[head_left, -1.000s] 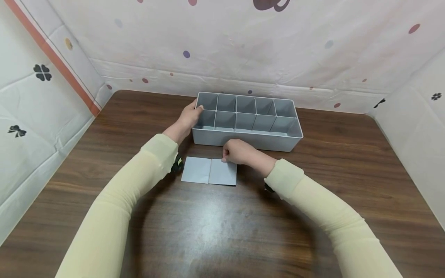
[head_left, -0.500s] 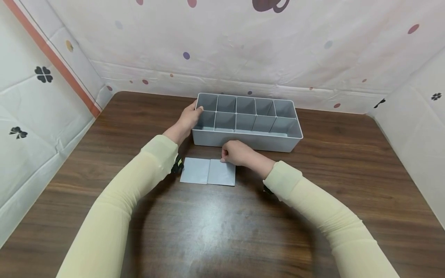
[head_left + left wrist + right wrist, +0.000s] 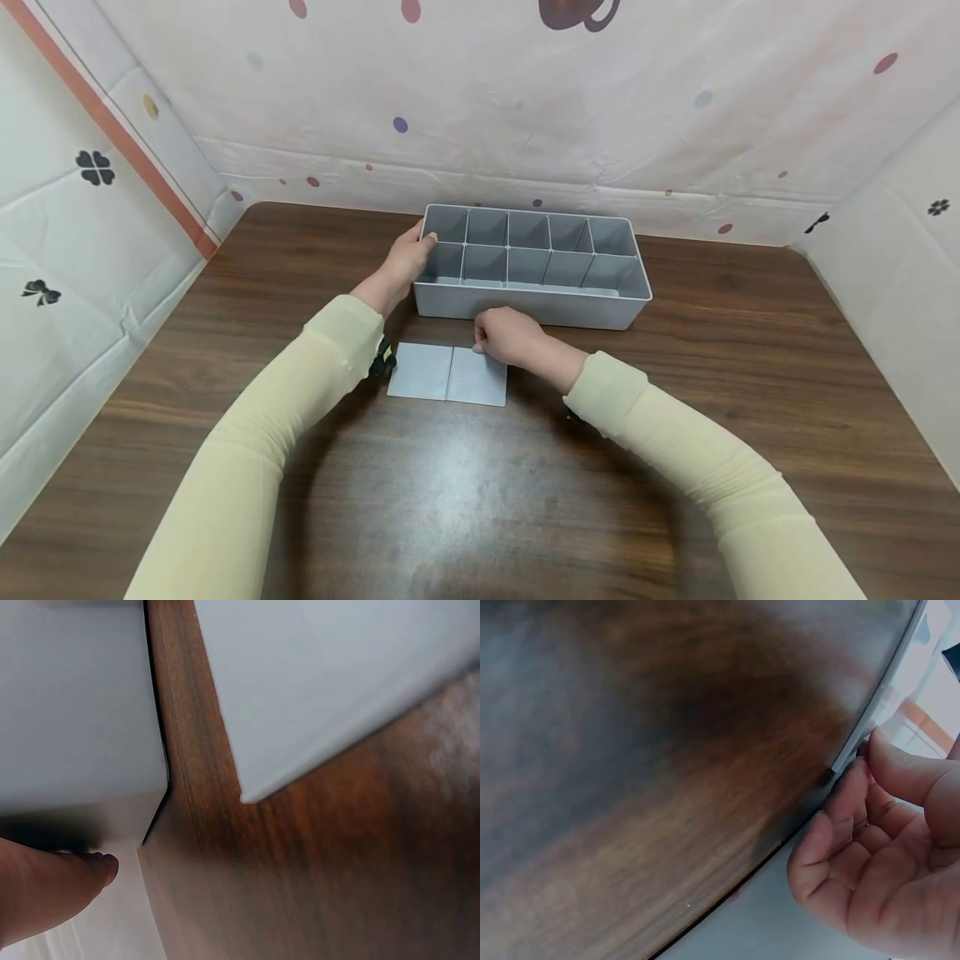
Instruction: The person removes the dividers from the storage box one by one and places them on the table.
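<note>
My left hand [image 3: 406,260] grips the left end of a grey storage box [image 3: 536,307] divided into several compartments, its thumb over the rim. In the left wrist view, fingertips [image 3: 97,866] show at the box's end wall. In front of the box, two flat grey square panels lie side by side on the table. With thumb and curled fingers, my right hand [image 3: 510,335] pinches the far edge of the right panel [image 3: 477,382]. In the right wrist view, that panel's edge [image 3: 881,694] shows at the thumb tip. The left panel [image 3: 420,372] lies untouched beside it.
The brown wooden table [image 3: 450,517] has the box near its back edge. Behind it hangs a white spotted cloth wall [image 3: 495,100], with similar cloth at the left and right sides. A dark wrist strap [image 3: 383,360] shows under the left sleeve.
My right hand and the right panel have shifted very slightly toward me and to the left. My left hand keeps its grip on the box. The head view has tilted a little.
</note>
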### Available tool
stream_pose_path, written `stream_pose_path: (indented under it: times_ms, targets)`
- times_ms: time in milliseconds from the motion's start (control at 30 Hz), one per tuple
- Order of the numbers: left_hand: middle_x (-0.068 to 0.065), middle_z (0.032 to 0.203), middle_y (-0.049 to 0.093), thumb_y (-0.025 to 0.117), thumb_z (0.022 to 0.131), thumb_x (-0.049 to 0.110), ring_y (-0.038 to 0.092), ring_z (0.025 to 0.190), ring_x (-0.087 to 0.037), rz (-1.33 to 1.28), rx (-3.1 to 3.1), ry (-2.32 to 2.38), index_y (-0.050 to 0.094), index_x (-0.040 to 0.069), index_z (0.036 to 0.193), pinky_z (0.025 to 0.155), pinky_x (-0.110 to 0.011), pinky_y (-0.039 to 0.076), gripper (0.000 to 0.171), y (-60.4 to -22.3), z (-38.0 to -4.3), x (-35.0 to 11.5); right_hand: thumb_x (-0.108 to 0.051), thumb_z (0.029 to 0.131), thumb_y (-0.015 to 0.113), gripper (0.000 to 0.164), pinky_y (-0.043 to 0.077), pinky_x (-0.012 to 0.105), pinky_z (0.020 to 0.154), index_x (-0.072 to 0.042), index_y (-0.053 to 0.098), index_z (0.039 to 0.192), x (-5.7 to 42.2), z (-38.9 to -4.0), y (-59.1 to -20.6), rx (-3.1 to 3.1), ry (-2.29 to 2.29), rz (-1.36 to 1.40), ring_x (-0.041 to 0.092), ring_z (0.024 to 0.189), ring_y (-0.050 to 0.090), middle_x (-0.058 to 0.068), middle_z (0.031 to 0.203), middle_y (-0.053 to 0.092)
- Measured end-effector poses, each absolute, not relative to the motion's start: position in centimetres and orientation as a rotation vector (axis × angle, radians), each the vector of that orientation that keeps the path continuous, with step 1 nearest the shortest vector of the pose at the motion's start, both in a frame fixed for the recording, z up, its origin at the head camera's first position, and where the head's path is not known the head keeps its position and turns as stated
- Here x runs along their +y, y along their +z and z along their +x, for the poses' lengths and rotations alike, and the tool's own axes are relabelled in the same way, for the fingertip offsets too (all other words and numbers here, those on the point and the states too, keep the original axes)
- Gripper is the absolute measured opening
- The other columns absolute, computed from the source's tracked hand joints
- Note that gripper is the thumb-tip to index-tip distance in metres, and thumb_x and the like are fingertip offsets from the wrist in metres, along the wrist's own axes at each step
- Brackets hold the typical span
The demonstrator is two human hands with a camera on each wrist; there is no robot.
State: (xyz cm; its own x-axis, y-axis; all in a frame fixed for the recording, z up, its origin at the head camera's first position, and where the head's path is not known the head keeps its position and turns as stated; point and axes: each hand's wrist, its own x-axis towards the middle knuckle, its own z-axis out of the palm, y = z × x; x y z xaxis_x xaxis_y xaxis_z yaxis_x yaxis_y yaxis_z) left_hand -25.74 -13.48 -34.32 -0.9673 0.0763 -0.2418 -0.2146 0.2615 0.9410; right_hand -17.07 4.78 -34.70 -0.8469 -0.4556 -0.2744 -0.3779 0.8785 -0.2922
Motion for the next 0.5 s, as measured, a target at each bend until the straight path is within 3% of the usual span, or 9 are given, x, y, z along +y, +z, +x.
stream_pose_path:
  times_ms: [367, 500]
  targets:
    - [-0.006, 0.174, 0.018, 0.034, 0.112, 0.022, 0.021, 0.16, -0.026, -0.114, 2.297, 1.767, 0.016, 0.021, 0.166, 0.131, -0.047, 0.022, 0.057, -34.3, -25.79, -13.5, -0.032, 0.1, 0.066, 0.024, 0.037, 0.027, 0.058, -0.01, 0.065, 0.089, 4.35, -17.07, -34.75, 2.745, -0.229, -0.58, 0.016, 0.07, 0.053, 0.006, 0.087, 0.07]
    - [-0.006, 0.174, 0.018, 0.034, 0.113, 0.023, 0.02, 0.16, -0.025, -0.125, 2.294, 1.763, 0.015, 0.021, 0.166, 0.131, -0.046, 0.022, 0.057, -34.33, -25.73, -13.43, -0.031, 0.104, 0.06, 0.025, 0.043, 0.029, 0.06, -0.009, 0.068, 0.097, 4.5, -16.86, -34.45, 2.727, -0.207, -0.57, 0.016, 0.072, 0.057, 0.007, 0.094, 0.073]
